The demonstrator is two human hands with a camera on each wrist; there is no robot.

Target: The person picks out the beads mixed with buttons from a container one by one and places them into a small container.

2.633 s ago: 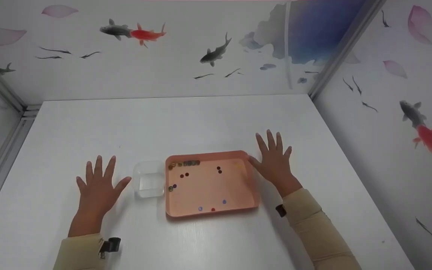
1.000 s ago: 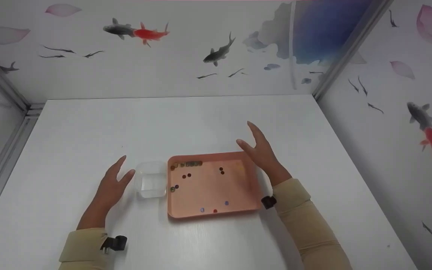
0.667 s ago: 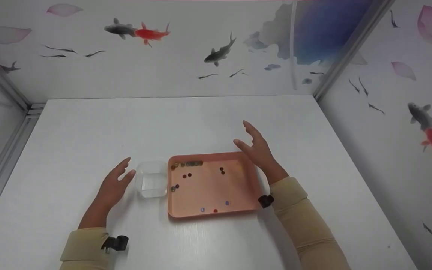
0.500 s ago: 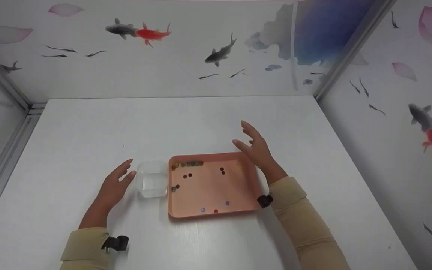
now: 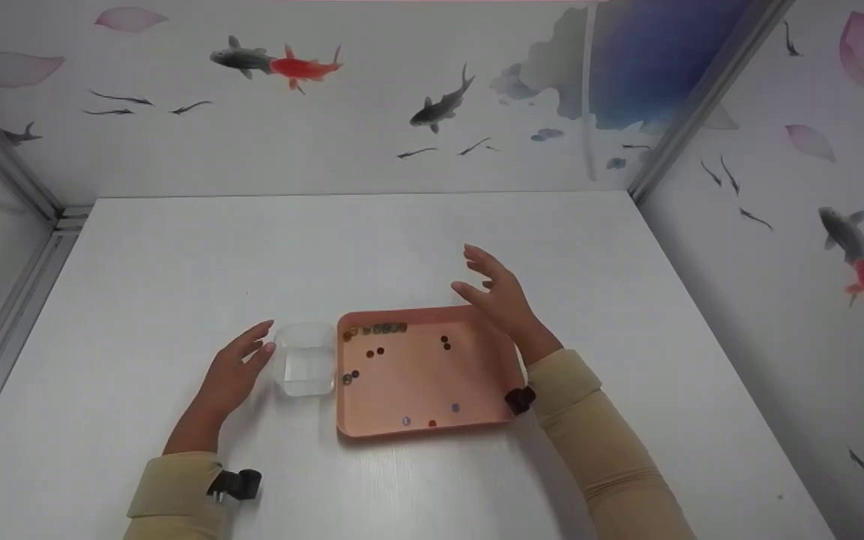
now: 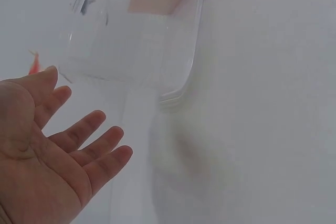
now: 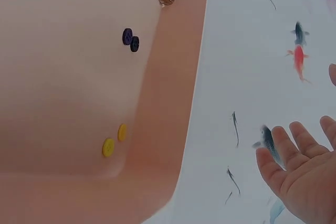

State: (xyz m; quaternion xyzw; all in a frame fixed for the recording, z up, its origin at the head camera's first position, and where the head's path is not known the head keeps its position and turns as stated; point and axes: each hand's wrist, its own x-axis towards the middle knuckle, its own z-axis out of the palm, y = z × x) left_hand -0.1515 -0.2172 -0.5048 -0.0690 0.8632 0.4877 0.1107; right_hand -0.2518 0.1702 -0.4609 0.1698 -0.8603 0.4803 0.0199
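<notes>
Tan padded sleeves (image 5: 631,465) with black wrist cameras (image 5: 520,400) cross a white bench (image 5: 327,487). Along the near edge of an orange-pink rectangular tray (image 5: 417,382) lie a small red disc (image 5: 432,424) and two blue round pieces (image 5: 455,408). Left hand (image 5: 235,375), fingers loosely spread and gripping nothing, is just beside a clear square plastic container (image 5: 308,365), which stands left of the tray; contact cannot be told. Farther in are dark round buttons (image 5: 445,343), glass marbles (image 5: 386,328) and yellow round buttons (image 7: 108,147). Right hand (image 5: 498,300), relaxed and holding nothing, hovers by the far right corner. Beyond, grey-and-red fish (image 5: 304,69) decorate a white wall (image 5: 327,157).
</notes>
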